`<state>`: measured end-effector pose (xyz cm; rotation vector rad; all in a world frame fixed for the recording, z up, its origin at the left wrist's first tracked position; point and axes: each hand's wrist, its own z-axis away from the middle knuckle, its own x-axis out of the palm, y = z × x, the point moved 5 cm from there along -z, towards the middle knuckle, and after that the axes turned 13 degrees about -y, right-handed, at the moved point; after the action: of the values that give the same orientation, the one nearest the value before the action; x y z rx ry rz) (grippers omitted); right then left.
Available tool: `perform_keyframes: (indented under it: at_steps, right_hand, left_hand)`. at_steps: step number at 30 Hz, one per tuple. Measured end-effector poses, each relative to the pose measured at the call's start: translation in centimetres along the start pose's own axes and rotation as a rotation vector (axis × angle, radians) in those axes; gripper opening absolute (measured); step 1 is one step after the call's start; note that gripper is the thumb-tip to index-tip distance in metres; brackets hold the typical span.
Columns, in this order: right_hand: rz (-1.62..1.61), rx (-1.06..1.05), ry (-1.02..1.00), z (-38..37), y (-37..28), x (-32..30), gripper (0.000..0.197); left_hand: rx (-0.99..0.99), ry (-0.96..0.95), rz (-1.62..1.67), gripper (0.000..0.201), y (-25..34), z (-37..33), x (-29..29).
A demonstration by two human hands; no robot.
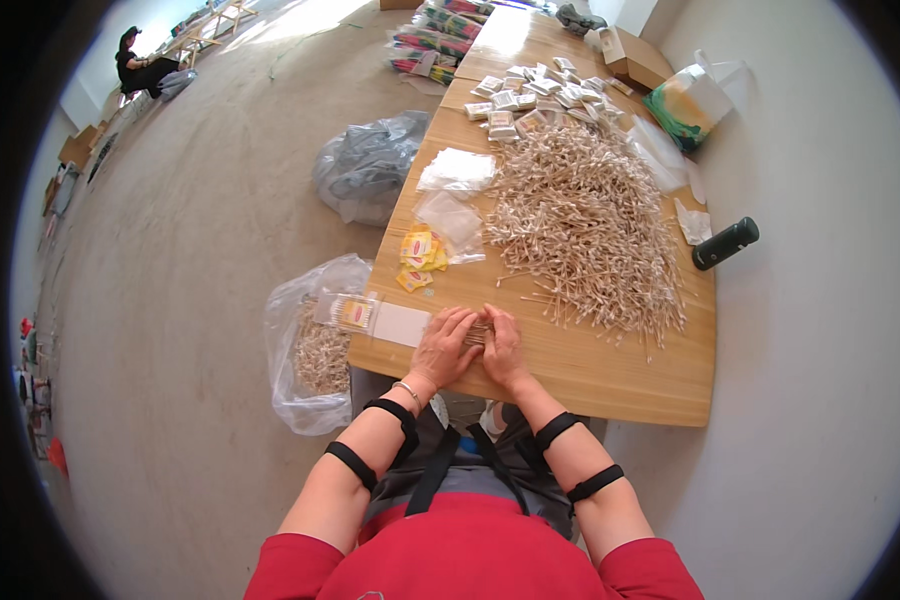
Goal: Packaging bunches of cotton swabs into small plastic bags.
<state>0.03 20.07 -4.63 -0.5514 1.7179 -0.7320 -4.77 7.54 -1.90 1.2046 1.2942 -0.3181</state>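
Observation:
My left hand (pixel 444 346) and my right hand (pixel 504 346) face each other at the table's near edge. Between them is a small bunch of cotton swabs (pixel 476 334), with the fingers of both hands curled round its sides. Left of my left hand lies a flat white strip (pixel 402 326). At its far end a clear packet of swabs with a yellow-and-red label (pixel 352 313) sits by the table edge. Beyond my hands spreads a big heap of loose cotton swabs (pixel 582 222). Yellow label cards (pixel 422 250) lie to the left of the heap.
Stacked clear bags (pixel 452 226) and filled swab packets (pixel 532 98) lie farther up the wooden table (pixel 610 372). A dark bottle (pixel 726 243) stands by the wall. Left of the table, a clear sack of swabs (pixel 320 350) and a grey bag (pixel 370 168) rest on the floor.

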Motion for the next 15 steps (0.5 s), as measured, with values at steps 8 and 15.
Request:
perform_keyframes:
  at_steps: [8, 15]
  right_hand:
    - [-0.154, 0.119, 0.130, 1.4, 0.3, -1.9, 0.049]
    - [-0.440, 0.074, 0.066, -0.2, -1.2, 0.3, 0.052]
  left_hand:
    - [-0.039, 0.035, 0.128, 0.044, -0.5, 0.5, 0.0]
    - [-0.013, 0.016, 0.105, 0.043, -0.3, 0.4, 0.0]
